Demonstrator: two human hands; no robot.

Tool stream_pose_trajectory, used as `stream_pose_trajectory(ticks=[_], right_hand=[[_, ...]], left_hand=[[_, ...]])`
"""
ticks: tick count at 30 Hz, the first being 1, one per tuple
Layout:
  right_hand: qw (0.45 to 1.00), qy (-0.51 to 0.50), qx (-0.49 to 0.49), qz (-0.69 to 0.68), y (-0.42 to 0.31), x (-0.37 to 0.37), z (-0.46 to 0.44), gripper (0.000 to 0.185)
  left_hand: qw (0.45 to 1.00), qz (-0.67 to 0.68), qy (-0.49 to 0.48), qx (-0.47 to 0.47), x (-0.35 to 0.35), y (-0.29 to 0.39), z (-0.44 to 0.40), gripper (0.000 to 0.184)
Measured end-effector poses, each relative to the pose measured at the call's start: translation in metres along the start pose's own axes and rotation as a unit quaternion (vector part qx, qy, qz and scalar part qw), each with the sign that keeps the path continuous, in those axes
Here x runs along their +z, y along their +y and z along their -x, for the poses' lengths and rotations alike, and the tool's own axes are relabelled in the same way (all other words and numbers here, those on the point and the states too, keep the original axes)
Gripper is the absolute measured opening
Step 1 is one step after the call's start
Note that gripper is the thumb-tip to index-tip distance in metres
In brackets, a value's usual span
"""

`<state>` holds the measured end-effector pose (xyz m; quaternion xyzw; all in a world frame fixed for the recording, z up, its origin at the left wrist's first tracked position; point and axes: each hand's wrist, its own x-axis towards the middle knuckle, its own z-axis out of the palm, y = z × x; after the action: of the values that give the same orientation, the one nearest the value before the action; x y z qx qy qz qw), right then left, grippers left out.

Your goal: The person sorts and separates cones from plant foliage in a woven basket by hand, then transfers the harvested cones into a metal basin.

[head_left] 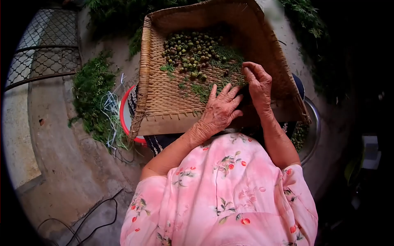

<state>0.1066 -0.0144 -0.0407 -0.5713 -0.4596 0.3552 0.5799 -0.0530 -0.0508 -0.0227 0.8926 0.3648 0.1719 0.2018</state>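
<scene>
A woven basket tray (164,94) rests across my lap. Small round green-brown fruits (191,49) are heaped toward its far side, with feathery green sprigs (201,91) scattered nearer to me. My left hand (220,106) lies over the near part of the tray, fingers spread, its fingertips at the sprigs. To its right, my right hand (258,84) is raised over the tray with thumb and fingers pinched together; whatever is between the fingertips is too small to make out.
Piles of green foliage (94,94) lie on the concrete floor at left. Pale plastic strings (113,119) sit beside a red-rimmed container (123,112). A metal-rimmed container (317,127) holds more fruits at right. Black cable (88,215) crosses the floor below left; a metal lattice (49,45) stands upper left.
</scene>
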Motion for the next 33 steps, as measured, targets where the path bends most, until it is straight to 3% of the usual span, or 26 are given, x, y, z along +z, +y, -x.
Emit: stream_pose_trajectory(ticks=[1, 3, 8, 10, 12, 14, 16, 18, 19, 20, 22, 24, 26, 28, 31, 33], right_hand=[[1.000, 0.004, 0.005, -0.014, -0.002, 0.001, -0.003, 0.011], [0.998, 0.013, 0.033, -0.049, -0.008, 0.002, -0.006, 0.011], [0.998, -0.022, 0.062, -0.004, 0.003, 0.002, -0.020, 0.010], [0.993, -0.052, -0.036, 0.102, 0.008, 0.010, -0.022, 0.011], [0.990, -0.069, -0.057, 0.113, 0.010, 0.018, -0.023, 0.015], [0.918, -0.148, -0.219, 0.296, 0.017, 0.027, -0.027, 0.019], [0.902, -0.191, -0.201, 0.331, 0.022, 0.031, -0.027, 0.024], [0.864, -0.224, -0.226, 0.391, 0.025, 0.031, -0.028, 0.028], [0.889, -0.166, -0.237, 0.355, 0.026, 0.032, -0.028, 0.023], [0.888, -0.167, -0.234, 0.358, 0.027, 0.028, -0.029, 0.023], [0.962, -0.075, -0.182, 0.188, 0.008, 0.019, -0.034, 0.012], [0.968, -0.102, -0.152, 0.169, 0.000, 0.005, -0.035, 0.005], [0.936, -0.213, -0.123, 0.251, -0.005, -0.007, -0.028, 0.008], [0.929, -0.226, -0.111, 0.272, -0.016, -0.012, -0.017, 0.011], [0.858, -0.326, -0.114, 0.380, -0.018, -0.016, -0.010, 0.013], [0.865, -0.320, -0.112, 0.370, -0.014, -0.016, -0.010, 0.014]], left_hand=[[1.000, 0.000, -0.001, -0.001, -0.001, -0.002, 0.001, 0.045], [0.996, 0.030, 0.089, 0.001, -0.004, -0.014, 0.004, 0.034], [0.951, 0.044, 0.248, -0.177, -0.017, -0.070, 0.007, 0.014], [0.938, 0.033, 0.275, -0.209, -0.020, -0.086, 0.007, 0.012], [0.934, 0.033, 0.277, -0.225, -0.020, -0.093, 0.005, 0.012], [0.938, 0.014, 0.261, -0.226, -0.019, -0.097, 0.000, 0.013], [0.941, 0.000, 0.244, -0.234, -0.018, -0.092, -0.007, 0.014], [0.955, -0.072, 0.231, -0.171, -0.014, -0.086, -0.016, 0.015], [0.958, -0.077, 0.232, -0.149, -0.012, -0.086, -0.021, 0.017], [0.959, -0.073, 0.230, -0.150, -0.011, -0.084, -0.024, 0.017], [0.966, -0.146, 0.173, -0.125, -0.012, -0.079, -0.032, 0.019], [0.968, -0.157, 0.158, -0.115, -0.004, -0.086, -0.035, 0.019], [0.965, -0.201, 0.149, -0.083, 0.003, -0.092, -0.037, 0.017], [0.960, -0.224, 0.142, -0.093, 0.008, -0.094, -0.037, 0.015], [0.958, -0.220, 0.151, -0.103, 0.008, -0.094, -0.036, 0.014], [0.961, -0.199, 0.142, -0.132, 0.005, -0.090, -0.036, 0.015]])
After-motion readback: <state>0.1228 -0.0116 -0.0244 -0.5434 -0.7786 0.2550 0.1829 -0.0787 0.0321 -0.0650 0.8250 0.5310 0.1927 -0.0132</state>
